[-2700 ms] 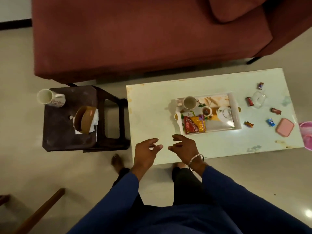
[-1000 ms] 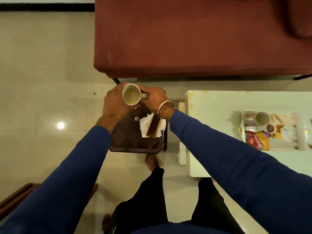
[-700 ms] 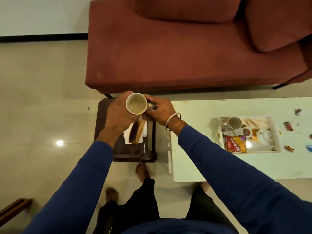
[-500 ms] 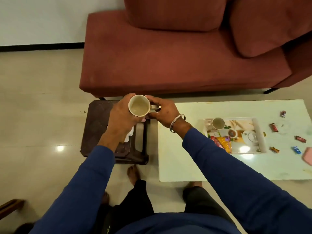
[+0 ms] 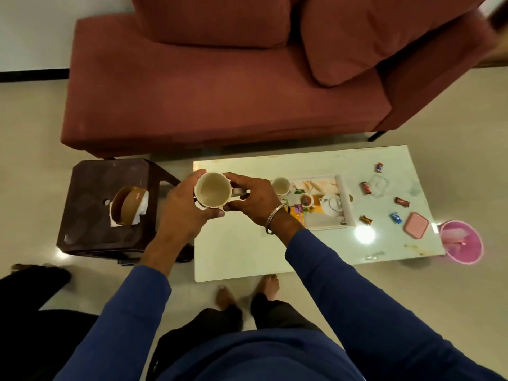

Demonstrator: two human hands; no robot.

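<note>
I hold a white mug (image 5: 213, 191) upright in the air over the left end of the white coffee table (image 5: 236, 251). My left hand (image 5: 184, 213) wraps round the mug's left side and bottom. My right hand (image 5: 251, 200), with a metal bangle at the wrist, grips the mug's handle side. The inside of the mug looks pale and empty. A printed tray (image 5: 345, 200) on the table carries a second white cup (image 5: 280, 185), a small cup with dark liquid (image 5: 306, 200) and a snack packet (image 5: 298, 217) partly hidden behind my right wrist.
A dark stool (image 5: 90, 188) at left bears a brown cardboard holder on tissue (image 5: 127, 206). Several wrapped sweets (image 5: 400, 201), a pink lid (image 5: 416, 225) and a clear dish (image 5: 378, 184) lie at the table's right end. A pink bin (image 5: 461, 241) stands on the floor right. A red sofa (image 5: 220, 86) lies behind.
Both hands have lifted the mug off the dark stool and carried it rightward, to above the coffee table's left end. The view has swung right with them.
</note>
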